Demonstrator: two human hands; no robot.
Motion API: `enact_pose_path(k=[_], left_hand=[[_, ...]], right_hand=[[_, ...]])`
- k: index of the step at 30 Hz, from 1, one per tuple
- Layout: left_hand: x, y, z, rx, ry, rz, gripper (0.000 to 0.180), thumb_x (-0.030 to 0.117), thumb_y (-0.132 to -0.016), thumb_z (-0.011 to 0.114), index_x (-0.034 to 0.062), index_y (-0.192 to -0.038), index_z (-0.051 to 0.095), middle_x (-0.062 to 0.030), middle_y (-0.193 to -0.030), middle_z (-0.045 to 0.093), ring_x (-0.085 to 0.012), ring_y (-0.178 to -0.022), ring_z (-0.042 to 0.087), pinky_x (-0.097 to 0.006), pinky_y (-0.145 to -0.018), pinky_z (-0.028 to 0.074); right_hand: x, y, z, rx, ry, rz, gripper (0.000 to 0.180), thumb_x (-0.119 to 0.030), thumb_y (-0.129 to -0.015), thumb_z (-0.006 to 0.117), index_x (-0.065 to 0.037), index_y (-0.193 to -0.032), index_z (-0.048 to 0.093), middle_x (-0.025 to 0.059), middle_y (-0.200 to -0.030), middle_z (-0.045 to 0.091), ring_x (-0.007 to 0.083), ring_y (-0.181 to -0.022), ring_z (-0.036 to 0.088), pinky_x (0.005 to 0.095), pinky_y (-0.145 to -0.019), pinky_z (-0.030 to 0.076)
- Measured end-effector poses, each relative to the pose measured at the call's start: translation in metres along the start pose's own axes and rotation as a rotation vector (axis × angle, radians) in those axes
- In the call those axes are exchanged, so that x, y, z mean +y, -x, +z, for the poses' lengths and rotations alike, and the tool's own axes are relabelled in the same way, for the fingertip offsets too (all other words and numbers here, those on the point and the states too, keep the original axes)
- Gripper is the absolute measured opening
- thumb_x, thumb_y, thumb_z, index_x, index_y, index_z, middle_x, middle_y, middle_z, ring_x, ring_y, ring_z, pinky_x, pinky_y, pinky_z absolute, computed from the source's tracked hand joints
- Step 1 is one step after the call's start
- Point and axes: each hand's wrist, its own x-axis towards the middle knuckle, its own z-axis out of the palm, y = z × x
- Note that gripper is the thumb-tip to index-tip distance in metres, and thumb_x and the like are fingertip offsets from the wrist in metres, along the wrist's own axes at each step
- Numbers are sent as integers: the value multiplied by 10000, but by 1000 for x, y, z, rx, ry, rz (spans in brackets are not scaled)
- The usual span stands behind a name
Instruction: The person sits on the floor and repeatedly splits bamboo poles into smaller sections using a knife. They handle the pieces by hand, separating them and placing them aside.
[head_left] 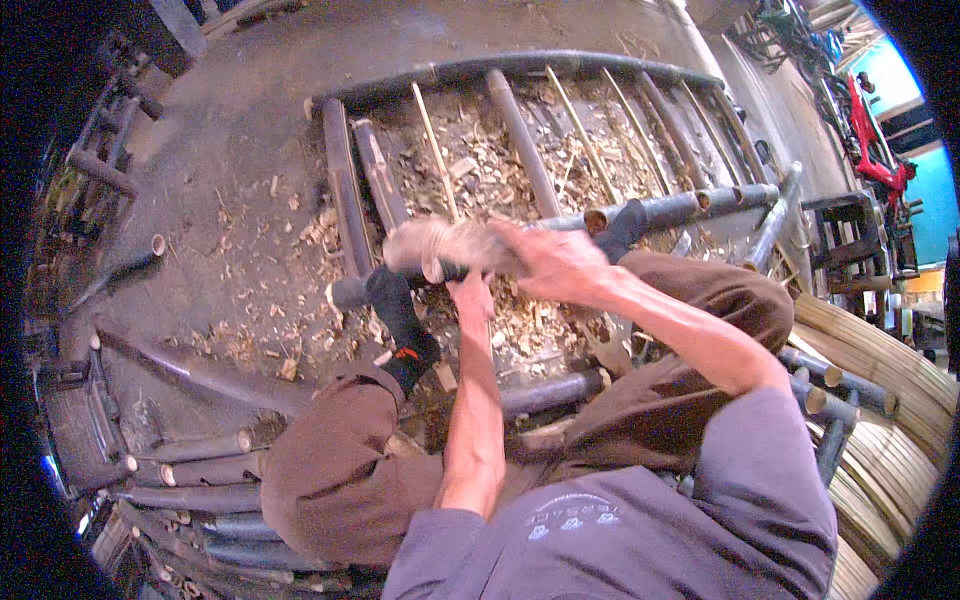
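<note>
My right hand [562, 264] is closed around a thick, pale wooden mallet [432, 243], which is smeared by motion. Its rounded end is just beyond my left hand [472, 297]. That hand is closed low over the near rail of a bamboo frame [665, 208], with its fingers partly covered by the mallet. What it grips, if anything, I cannot make out. The near rail is a dark bamboo pole with round holes cut in it. Thick rungs [522, 140] and thin pale slats [583, 135] run between it and the far rail [520, 66].
My dark-socked feet [402, 318] rest at the near rail. Wood chips [480, 165] litter the floor. Bamboo poles [215, 500] are stacked at the lower left, and split bamboo strips [890, 400] lie at the right. A loose pole [190, 370] lies left of my knee.
</note>
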Motion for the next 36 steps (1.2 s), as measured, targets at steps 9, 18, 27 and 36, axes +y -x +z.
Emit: enact_pose_path(k=[9,18,27,36], left_hand=[[-47,118,206,-568,-1007,631,463,147,-665,795,55,-1064,580,-109,-935,642,-305,-911,615,-369,-823,480],[-56,25,130,-837,-1531,831,548,230,-547,827,125,-1008,552,-107,-925,531,-325,-901,519,-454,-764,425],[-58,3,122,-816,-1457,842,583,142,-533,831,88,-1049,566,-147,-1012,586,-360,-966,549,-442,-844,452],[-47,-12,123,-773,-1331,833,506,126,-537,820,66,-988,600,-144,-946,616,-337,-889,577,-423,-796,456]], right_hand=[[90,127,-15,1033,-384,471,601,-93,-832,658,-28,-1358,375,96,-1054,578,173,-916,558,302,-789,475],[101,165,43,1056,-866,688,568,-45,-830,649,-9,-1333,387,49,-997,551,129,-842,527,260,-751,436],[93,148,50,996,-1030,760,719,-80,-812,692,42,-1400,297,150,-1233,519,216,-1072,529,303,-946,414],[93,123,60,1295,-932,798,666,-97,-821,669,-8,-1374,309,106,-1021,577,157,-846,566,304,-746,490]])
